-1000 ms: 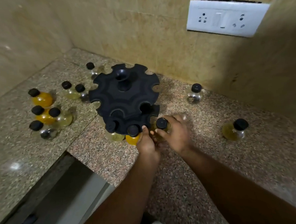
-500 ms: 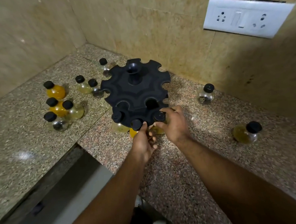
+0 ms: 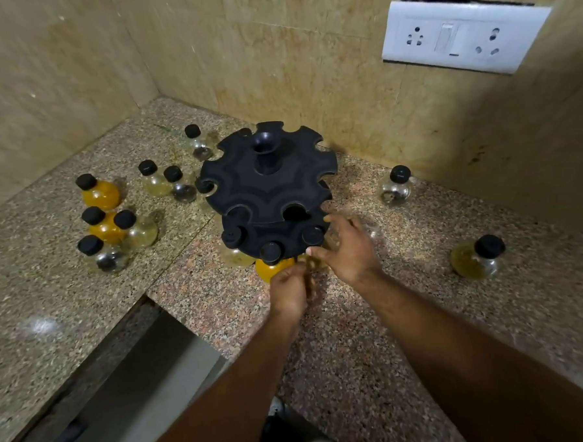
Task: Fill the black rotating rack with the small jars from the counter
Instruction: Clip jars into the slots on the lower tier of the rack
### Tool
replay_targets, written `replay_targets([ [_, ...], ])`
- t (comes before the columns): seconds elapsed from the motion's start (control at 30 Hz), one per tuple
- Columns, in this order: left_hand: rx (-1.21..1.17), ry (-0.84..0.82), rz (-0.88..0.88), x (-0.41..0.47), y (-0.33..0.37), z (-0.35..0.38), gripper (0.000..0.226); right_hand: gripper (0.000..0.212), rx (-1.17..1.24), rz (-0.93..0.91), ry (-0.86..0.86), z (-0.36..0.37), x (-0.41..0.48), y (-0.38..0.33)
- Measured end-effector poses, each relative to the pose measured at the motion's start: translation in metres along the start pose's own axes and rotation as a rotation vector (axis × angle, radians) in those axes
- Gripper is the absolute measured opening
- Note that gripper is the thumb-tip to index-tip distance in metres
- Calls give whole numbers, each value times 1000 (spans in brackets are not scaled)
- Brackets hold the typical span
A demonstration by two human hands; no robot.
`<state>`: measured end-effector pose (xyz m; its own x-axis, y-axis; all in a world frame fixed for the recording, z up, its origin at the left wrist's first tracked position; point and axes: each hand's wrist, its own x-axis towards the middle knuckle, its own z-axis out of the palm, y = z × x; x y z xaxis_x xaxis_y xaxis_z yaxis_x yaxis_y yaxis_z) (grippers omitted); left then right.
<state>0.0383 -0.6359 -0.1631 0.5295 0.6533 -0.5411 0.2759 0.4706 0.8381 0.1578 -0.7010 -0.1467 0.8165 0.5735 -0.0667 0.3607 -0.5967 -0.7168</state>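
Observation:
The black rotating rack (image 3: 268,185) stands mid-counter near the back wall. Its upper tier has bare slots. The lower tier carries three capped jars: a pale one (image 3: 233,237) on the left, an orange jar (image 3: 273,265) at the front, and a pale yellow jar (image 3: 313,235) at the right. My right hand (image 3: 349,248) is beside that right jar, fingers spread and blurred. My left hand (image 3: 288,288) is loosely curled, its knuckles against the bottom of the orange jar. Loose jars lie left of the rack (image 3: 99,193), and two more on the right (image 3: 394,188) (image 3: 476,258).
The granite counter (image 3: 375,368) ends at a front edge (image 3: 173,304) just left of my left arm, with a drop below. Tiled walls close the corner behind the rack. A white socket plate (image 3: 463,36) is on the right wall.
My right hand pushed the pale yellow jar into the lower tier's right slot, then spread its fingers. The left hand stayed at the orange jar. The camera drew nearer.

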Motion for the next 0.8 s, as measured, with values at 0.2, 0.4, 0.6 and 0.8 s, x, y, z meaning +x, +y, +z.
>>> replay_targets([
  [0.2, 368, -178, 152, 3, -37, 44, 40, 49, -22, 141, 94, -29, -22, 55],
  [0.4, 876, -389, 409, 6, -34, 101, 19, 31, -20, 337, 474, -70, -51, 107],
  [0.6, 1217, -561, 656, 12, -37, 165, 40, 55, 70, 499, 662, -110, -60, 144],
  [0.8, 1671, -694, 703, 30, -45, 200, 101, 77, 117, 471, 589, -128, -57, 176],
])
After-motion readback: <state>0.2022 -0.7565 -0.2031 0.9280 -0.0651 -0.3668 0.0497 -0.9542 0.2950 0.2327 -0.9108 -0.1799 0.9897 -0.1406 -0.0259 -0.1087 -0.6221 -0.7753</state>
